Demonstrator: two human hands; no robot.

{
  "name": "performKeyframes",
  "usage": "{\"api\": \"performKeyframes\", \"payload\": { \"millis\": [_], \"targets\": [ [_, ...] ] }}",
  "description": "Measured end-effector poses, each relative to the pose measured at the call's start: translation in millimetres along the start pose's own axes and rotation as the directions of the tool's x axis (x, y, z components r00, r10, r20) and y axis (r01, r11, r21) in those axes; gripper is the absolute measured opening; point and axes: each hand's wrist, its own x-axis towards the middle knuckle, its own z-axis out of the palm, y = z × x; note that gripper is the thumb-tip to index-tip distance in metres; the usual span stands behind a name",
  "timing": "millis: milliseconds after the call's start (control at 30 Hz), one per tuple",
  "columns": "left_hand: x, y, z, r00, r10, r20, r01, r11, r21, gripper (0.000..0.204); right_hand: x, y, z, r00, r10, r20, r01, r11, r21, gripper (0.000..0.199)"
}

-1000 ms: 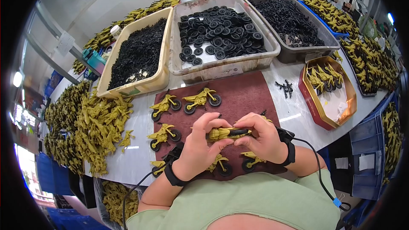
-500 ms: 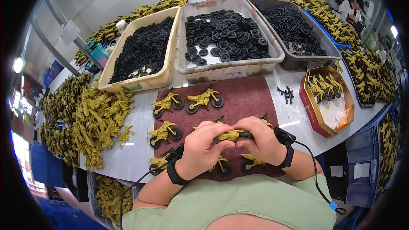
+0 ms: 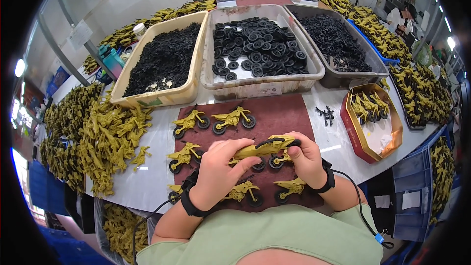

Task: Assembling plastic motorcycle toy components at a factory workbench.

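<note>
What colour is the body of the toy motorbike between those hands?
The toy motorbike has a mustard-yellow body, best seen in the head view.

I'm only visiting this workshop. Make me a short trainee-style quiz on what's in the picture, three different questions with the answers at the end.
1. What fills the middle tub?
2. True or false: one hand alone holds the toy motorbike raised off the table.
3. Where is the red box compared with the dark red mat?
A) to its left
B) to its right
C) on top of it

Key:
1. Black wheels.
2. False: the left hand and the right hand both hold it.
3. B.
</note>
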Motion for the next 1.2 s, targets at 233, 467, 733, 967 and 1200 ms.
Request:
{"api": "performKeyframes", "payload": {
  "millis": [233, 467, 733, 967, 1200],
  "targets": [
    [-4, 5, 1, 0.988, 0.133, -0.075, -0.136, 0.990, -0.031, 0.035, 17, -16, 7, 0.955, -0.289, -0.066, 0.246, 0.896, -0.369, 0.047],
    [-5, 6, 9, 0.990, 0.123, -0.068, -0.127, 0.990, -0.065, 0.036, 12, -22, -4, 0.966, -0.160, 0.201, 0.243, 0.825, -0.510, 0.046],
    [-5, 0, 11, 0.979, 0.202, -0.022, -0.202, 0.979, -0.022, 0.038, 10, -21, 0, 0.972, -0.162, 0.168, 0.222, 0.864, -0.451, 0.036],
    [-4, 1, 22, 0.962, 0.252, -0.106, -0.255, 0.967, -0.015, 0.030, 3, -22, 6, 0.995, -0.083, 0.062, 0.102, 0.894, -0.435, 0.028],
    [-3, 3, 21, 0.976, 0.206, -0.067, -0.205, 0.978, 0.031, 0.030, 3, -19, 5, 1.000, -0.014, 0.022, 0.021, 0.951, -0.308, 0.026]
  ]
}}
